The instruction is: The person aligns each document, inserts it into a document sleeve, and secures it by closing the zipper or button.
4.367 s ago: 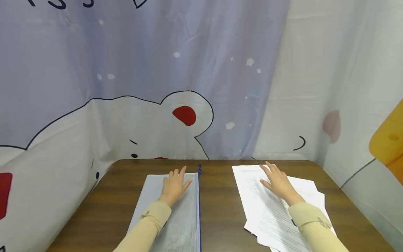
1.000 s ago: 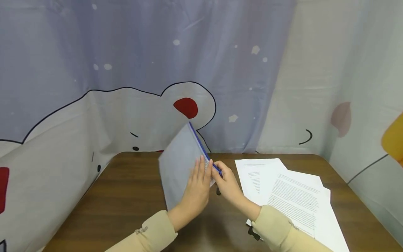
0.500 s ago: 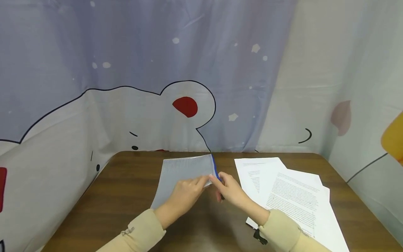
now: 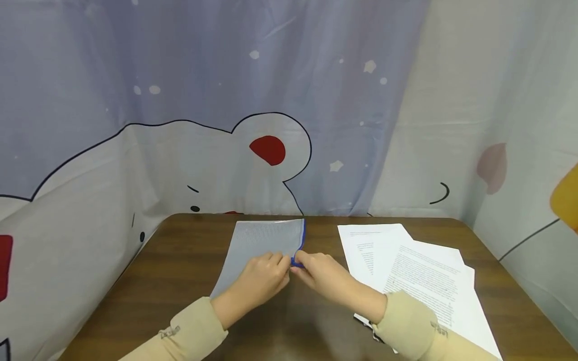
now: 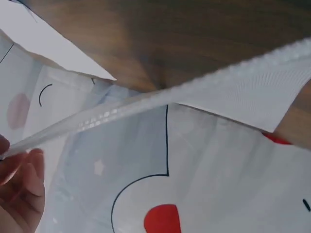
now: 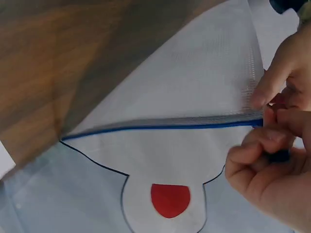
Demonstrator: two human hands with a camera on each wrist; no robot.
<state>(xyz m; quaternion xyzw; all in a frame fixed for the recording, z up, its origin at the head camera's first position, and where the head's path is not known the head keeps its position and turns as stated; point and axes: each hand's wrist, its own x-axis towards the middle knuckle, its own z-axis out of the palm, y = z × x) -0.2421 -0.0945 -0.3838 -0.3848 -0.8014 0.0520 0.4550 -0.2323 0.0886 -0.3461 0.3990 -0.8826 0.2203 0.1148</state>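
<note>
A translucent mesh zipper pouch [image 4: 264,239] with a blue zipper edge is held slightly raised over the table, its far end spread towards the back. My left hand [image 4: 264,276] grips the pouch's near right corner with curled fingers. Touching it on the right, my right hand [image 4: 322,273] pinches the blue zipper [image 4: 298,245] at its near end, where it bends. In the right wrist view the blue zipper line [image 6: 165,127] runs straight to the fingers, and a dark blue bit shows between the right hand's [image 6: 272,165] fingers. The zipper pull itself is mostly hidden.
Several printed sheets [image 4: 420,281] lie overlapping on the right of the brown wooden table [image 4: 158,281]. A black clip-like object [image 4: 372,331] shows partly under their near edge, by the right sleeve. A patterned curtain [image 4: 203,165] hangs behind and beside the table.
The pouch, first flat under my left hand, was lifted and tilted, then lowered. My right hand left the papers for the zipper. Just now both hands shifted left and the zipper's near end bent.
</note>
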